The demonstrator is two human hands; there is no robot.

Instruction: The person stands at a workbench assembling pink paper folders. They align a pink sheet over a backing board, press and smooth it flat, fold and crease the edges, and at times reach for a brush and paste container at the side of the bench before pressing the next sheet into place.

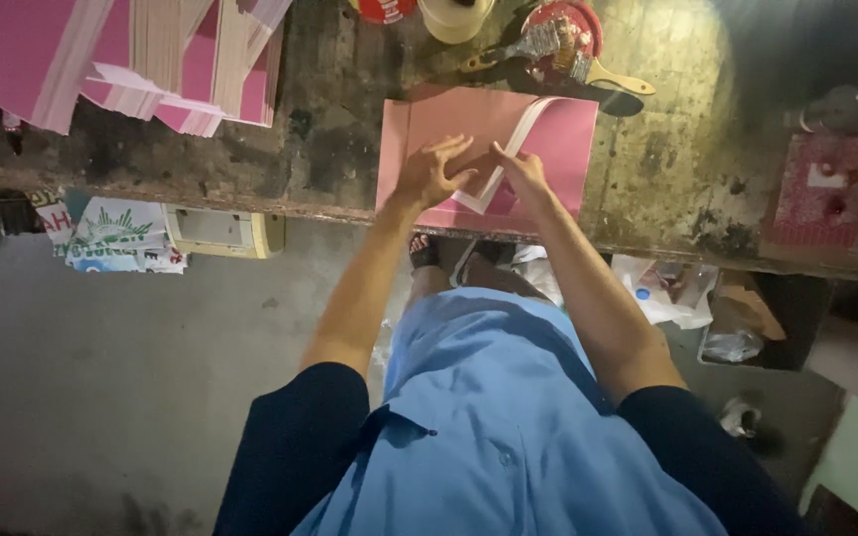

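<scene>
Brushes (pixel 573 55) behind, bare bench (pixel 677 159) rightward.

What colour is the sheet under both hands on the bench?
Pink sheet, with a white strip folded across it; the head view shows it best.

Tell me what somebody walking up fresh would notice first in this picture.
Most striking is the pink sheet at the near edge of the stained workbench, with the left hand and right hand pressing a white strip onto it. Next comes the stack of pink sheets at the bench's far left, then the brushes resting on a red dish beyond the hands.
</scene>
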